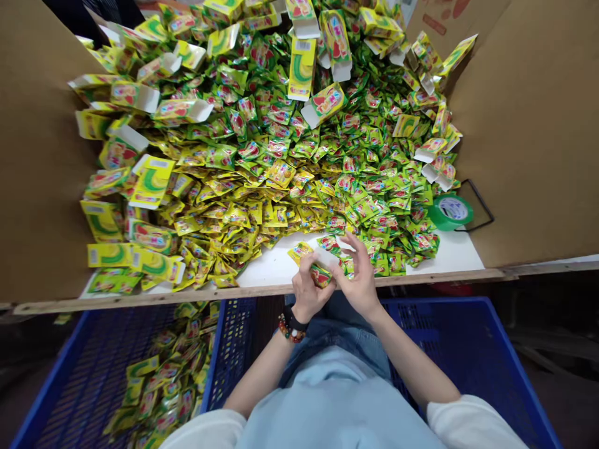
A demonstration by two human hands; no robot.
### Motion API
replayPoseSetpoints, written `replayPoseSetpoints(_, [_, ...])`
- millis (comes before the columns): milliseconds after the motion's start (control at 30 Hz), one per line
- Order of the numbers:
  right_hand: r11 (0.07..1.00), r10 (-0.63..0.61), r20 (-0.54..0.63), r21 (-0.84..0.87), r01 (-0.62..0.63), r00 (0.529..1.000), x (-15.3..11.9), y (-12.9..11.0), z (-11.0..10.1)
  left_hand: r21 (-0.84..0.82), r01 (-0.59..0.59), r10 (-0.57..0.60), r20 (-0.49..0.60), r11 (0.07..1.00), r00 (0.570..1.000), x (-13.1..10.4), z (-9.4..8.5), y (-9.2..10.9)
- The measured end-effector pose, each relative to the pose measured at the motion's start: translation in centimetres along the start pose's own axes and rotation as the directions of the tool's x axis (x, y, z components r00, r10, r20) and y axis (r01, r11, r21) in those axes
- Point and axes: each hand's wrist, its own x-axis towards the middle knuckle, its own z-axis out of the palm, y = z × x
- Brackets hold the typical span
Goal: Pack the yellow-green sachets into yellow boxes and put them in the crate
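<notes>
Near the front edge of the table, my left hand (309,292) is closed around a small printed candy box (321,275) with a white flap at its upper end. My right hand (361,279) is beside it, its thumb at the white flap and its fingers spread apart above the table edge. A yellow candy packet (299,251) lies just past my left fingers. Close to my right fingertips is a green candy packet (329,242). The inside of the box is hidden from me.
A heap of yellow and green packets (281,174) spreads over the white tabletop (262,267), with boxes like this yellow one (152,181) along its sides and back. Cardboard walls (528,137) flank it. Green tape (450,212) lies at right. Blue crates (503,349) stand below.
</notes>
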Motion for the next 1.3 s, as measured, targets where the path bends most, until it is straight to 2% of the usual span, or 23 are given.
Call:
replayPoseSetpoints(67, [0.960,0.189,0.108,0.187,-0.207,0.976,0.2,0.6,0.4,-0.018,-0.078,0.078,-0.034,0.997,0.996,-0.1,0.2,-0.1])
replayPoseSetpoints(100, [0.915,0.263,0.204,0.256,-0.311,0.943,0.3,0.9,0.6,-0.026,-0.096,0.095,-0.036,0.995,0.995,-0.1,0.3,-0.1])
replayPoseSetpoints(167, [0.834,0.324,0.347,0.334,-0.439,0.880,0.4,1.1,0.7,-0.030,-0.118,0.118,-0.007,0.993,0.993,0.0,0.3,-0.1])
replayPoseSetpoints(200, [0.822,0.319,0.376,0.347,-0.451,0.870,0.4,1.1,0.6,-0.028,-0.125,0.126,0.016,0.992,0.992,0.1,0.3,-0.1])
replayPoseSetpoints(267, [0.863,0.257,0.384,0.321,-0.389,0.887,0.4,0.8,0.2,-0.026,-0.104,0.105,0.053,0.994,0.993,0.3,0.2,0.1])
replayPoseSetpoints(367, [0.971,0.098,0.374,0.169,-0.171,0.922,0.2,0.5,-0.2,-0.055,0.027,-0.020,0.116,0.998,0.993,0.6,0.0,0.3])
replayPoseSetpoints(467, [0.999,-0.003,0.272,0.051,-0.011,0.962,0.0,0.5,0.3,-0.077,0.107,-0.092,0.184,0.991,0.979,0.6,-0.1,0.3])
replayPoseSetpoints(567, [0.998,0.063,0.145,0.010,-0.065,0.987,0.0,0.7,1.1,-0.049,0.126,-0.116,0.172,0.991,0.978,0.5,0.1,0.1])
replayPoseSetpoints(633, [0.994,0.107,0.118,0.005,-0.109,0.987,0.0,0.8,1.4,-0.034,0.121,-0.114,0.158,0.992,0.981,0.4,0.2,0.0])
replayPoseSetpoints(700, [0.997,0.076,0.143,-0.014,-0.074,0.987,0.0,0.9,1.4,-0.050,0.116,-0.107,0.151,0.992,0.983,0.3,0.3,-0.1])
replayPoseSetpoints(833, [0.977,-0.136,0.252,-0.128,0.172,0.958,-0.3,1.2,0.9,-0.105,0.143,-0.125,0.155,0.984,0.980,0.2,0.0,-0.3])
replayPoseSetpoints(900, [0.949,-0.195,0.293,-0.186,0.256,0.936,-0.5,1.4,0.7,-0.109,0.141,-0.124,0.153,0.984,0.980,0.2,-0.1,-0.4])
replayPoseSetpoints(1000, [0.931,-0.202,0.325,-0.228,0.284,0.924,-0.7,1.4,0.9,-0.097,0.108,-0.094,0.136,0.989,0.986,0.4,0.3,-0.1])
replayPoseSetpoints(1100, [0.947,-0.187,0.364,-0.180,0.265,0.913,-0.7,1.2,0.9,-0.080,0.046,-0.037,0.113,0.996,0.993,0.7,0.4,0.3])
replayPoseSetpoints(1167, [0.975,-0.148,0.425,-0.088,0.204,0.893,-0.4,1.4,0.4,-0.059,0.037,-0.032,0.078,0.998,0.996,0.8,-1.0,0.2])
replayPoseSetpoints(1200, [0.985,-0.117,0.435,-0.060,0.159,0.893,-0.1,1.6,-0.2,-0.027,0.051,-0.050,0.035,0.998,0.998,0.9,-2.5,-0.2])
replayPoseSetpoints(1267, [0.987,-0.031,0.346,-0.135,0.083,0.938,1.0,2.4,-1.8,0.116,0.137,-0.120,-0.138,0.984,0.983,0.7,-7.2,-1.4])
replayPoseSetpoints(1300, [0.965,0.009,0.237,-0.255,0.053,0.972,1.8,2.8,-2.7,0.229,0.206,-0.144,-0.260,0.951,0.955,0.6,-10.2,-2.2])
